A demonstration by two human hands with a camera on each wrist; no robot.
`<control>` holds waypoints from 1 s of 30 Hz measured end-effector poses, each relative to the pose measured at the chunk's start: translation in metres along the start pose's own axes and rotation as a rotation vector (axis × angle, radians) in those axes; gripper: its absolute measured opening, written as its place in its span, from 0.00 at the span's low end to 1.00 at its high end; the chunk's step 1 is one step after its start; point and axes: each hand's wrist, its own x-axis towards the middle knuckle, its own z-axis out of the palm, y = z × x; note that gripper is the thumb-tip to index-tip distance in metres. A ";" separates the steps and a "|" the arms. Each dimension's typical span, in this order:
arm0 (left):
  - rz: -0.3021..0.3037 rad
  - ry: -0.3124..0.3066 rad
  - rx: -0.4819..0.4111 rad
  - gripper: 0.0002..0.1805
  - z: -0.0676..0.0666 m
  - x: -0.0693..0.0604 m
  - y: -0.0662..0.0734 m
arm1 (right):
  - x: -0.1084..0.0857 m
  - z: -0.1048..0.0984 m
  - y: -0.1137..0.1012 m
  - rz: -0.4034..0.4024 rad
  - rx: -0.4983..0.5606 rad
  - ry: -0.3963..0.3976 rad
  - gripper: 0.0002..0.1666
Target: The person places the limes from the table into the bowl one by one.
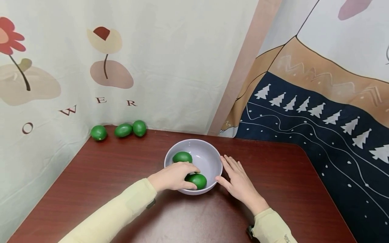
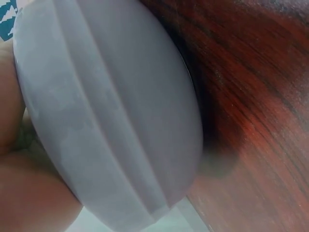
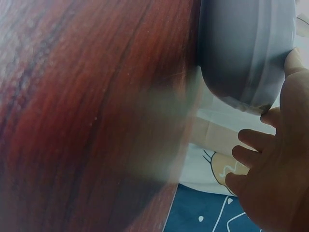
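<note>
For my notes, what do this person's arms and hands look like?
The left sleeve and right sleeve are pale yellow-green, the right with small dark lettering. A small black object shows at each cuff. The left hand and right hand wear no gloves.

An off-white fabric curtain (image 1: 182, 67) is hanging behind a glossy, reddish-brown wood-grain table (image 1: 273, 168).

From my end I'm seeing the curtain carrying a red-petalled flower (image 1: 15, 37) over a beige mound (image 1: 42, 84), a cream tulip shape (image 1: 113, 42) with a dark red centre, and dark red printed letters (image 1: 68, 110), O, W, E and R. A straight, dusty-pink fabric band (image 1: 241, 67) is slanting down toward the table's far edge. To its right I'm making out a navy-blue cloth panel (image 1: 340, 168), where a row of white fir trees (image 1: 317, 110) is sloping down rightward below a tan mountain shape (image 1: 331, 87) with pale zigzags; a mauve patch (image 1: 352, 8) is showing at the top.
</note>
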 end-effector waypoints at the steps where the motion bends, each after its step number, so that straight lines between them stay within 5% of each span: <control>1: -0.006 0.003 -0.002 0.25 0.000 0.000 0.000 | 0.000 0.000 0.000 0.001 0.001 0.000 0.47; 10: -0.026 0.072 -0.045 0.26 0.002 -0.009 0.001 | -0.002 0.000 -0.002 -0.014 0.002 0.016 0.47; 23: -0.047 0.277 -0.148 0.31 0.002 -0.026 -0.003 | -0.001 0.000 -0.001 -0.006 -0.003 0.008 0.47; 30: -0.071 0.333 -0.208 0.31 0.003 -0.037 -0.008 | -0.001 0.000 0.000 -0.008 -0.004 0.006 0.47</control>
